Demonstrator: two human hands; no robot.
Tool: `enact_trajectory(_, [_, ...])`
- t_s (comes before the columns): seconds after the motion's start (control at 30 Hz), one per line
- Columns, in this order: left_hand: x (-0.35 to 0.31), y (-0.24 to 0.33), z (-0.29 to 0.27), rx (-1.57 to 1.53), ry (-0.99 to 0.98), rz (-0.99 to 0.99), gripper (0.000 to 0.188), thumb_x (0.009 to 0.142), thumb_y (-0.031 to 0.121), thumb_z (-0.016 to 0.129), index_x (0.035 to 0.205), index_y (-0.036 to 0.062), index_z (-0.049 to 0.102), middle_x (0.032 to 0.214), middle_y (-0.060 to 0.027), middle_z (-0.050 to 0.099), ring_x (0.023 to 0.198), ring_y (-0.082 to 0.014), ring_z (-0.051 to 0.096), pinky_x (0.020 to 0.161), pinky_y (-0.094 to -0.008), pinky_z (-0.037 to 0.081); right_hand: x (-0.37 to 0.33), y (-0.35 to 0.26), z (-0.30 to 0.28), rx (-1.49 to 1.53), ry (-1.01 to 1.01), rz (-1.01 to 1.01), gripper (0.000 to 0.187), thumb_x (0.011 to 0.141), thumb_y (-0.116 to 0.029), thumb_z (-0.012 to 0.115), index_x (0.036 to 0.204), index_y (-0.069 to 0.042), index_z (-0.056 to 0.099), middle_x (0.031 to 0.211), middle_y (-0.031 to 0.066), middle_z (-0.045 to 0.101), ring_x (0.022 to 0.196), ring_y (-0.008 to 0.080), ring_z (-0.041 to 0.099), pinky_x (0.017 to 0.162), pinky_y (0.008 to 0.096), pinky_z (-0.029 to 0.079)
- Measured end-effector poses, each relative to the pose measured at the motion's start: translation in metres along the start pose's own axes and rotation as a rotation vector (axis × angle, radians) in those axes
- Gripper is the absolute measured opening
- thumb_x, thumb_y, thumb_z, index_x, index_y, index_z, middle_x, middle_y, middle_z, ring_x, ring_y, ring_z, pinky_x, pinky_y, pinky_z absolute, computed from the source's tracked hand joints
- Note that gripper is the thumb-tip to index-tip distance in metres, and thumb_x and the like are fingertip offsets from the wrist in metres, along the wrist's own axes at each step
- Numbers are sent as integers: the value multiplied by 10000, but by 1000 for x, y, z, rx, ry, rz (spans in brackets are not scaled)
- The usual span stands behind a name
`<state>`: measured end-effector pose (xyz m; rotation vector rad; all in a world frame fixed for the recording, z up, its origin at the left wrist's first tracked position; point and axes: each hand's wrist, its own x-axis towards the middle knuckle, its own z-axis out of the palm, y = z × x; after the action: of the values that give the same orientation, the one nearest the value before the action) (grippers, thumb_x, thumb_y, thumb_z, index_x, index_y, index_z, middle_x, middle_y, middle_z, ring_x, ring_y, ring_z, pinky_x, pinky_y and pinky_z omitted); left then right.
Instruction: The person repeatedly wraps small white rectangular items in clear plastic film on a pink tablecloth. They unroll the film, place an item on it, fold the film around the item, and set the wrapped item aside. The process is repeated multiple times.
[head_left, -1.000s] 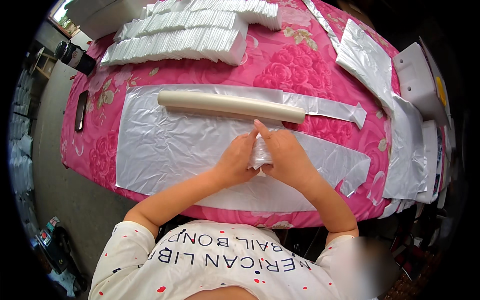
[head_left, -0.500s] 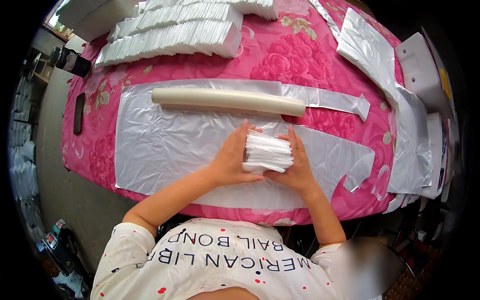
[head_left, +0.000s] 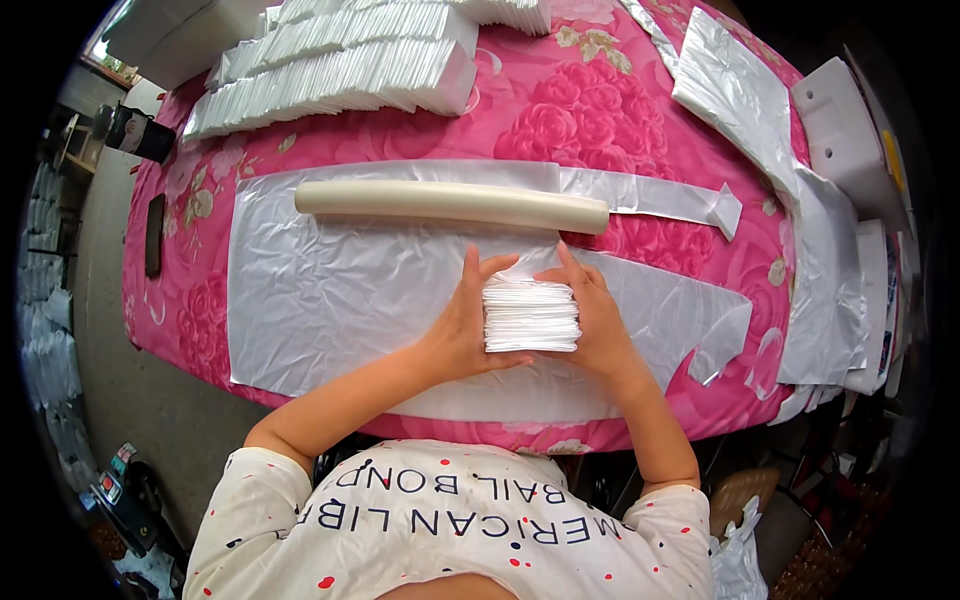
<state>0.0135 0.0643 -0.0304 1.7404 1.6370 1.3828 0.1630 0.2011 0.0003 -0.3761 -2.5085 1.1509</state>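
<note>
Between my two hands is a small stack of folded white sheets (head_left: 531,316), its layered edges turned up toward me. My left hand (head_left: 462,322) presses on the stack's left side, thumb along the near edge and fingers pointing away. From the right, my right hand (head_left: 598,325) grips the opposite side, its fingers around the far corner. Under the hands lies a wide sheet of clear plastic film (head_left: 310,290). A long cream-coloured roll or tube (head_left: 450,204) rests across the film just beyond my fingers. What the folded sheets are made of, I cannot tell.
Long rows of similar folded white sheets (head_left: 330,85) stand at the back left. A dark phone-like object (head_left: 154,236) and a black cup (head_left: 140,133) are at the left edge. More plastic film (head_left: 735,90) and a white foam box (head_left: 838,120) sit at the right. A pink flowered cloth (head_left: 590,110) covers the table.
The stack has moved slightly left and toward me, and its sheets now lie straighter and more even. Both hands stay on its sides.
</note>
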Motion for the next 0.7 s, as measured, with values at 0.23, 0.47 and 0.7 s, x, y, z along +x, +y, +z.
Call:
enact_trajectory(0.23, [-3,-3,1,184,-1,-37,1188,582,189,834,1394,10,-14,1201,-191,487,1058,-360,500,969,-476,333,3,11,7,-104,21,-62,751,578,-166,790,1234,-40,447,1062,85,588,1021,289,506,897,390,393])
enact_trajectory(0.47, [68,14,-24,39,32,-22,519,614,127,770,1059,29,524,1007,-126,579,959,-335,540,857,-431,424,49,0,-45,83,-63,166,474,658,-114,749,1077,-46,538,1013,130,585,960,299,558,843,353,449])
enact_trajectory(0.7, [183,-48,-40,-82,328,-211,515,765,129,672,1164,-27,387,1070,-180,544,1031,-292,542,864,-367,431,199,54,-97,242,-100,22,510,675,-56,769,1121,-36,522,1059,65,601,985,166,575,857,306,456])
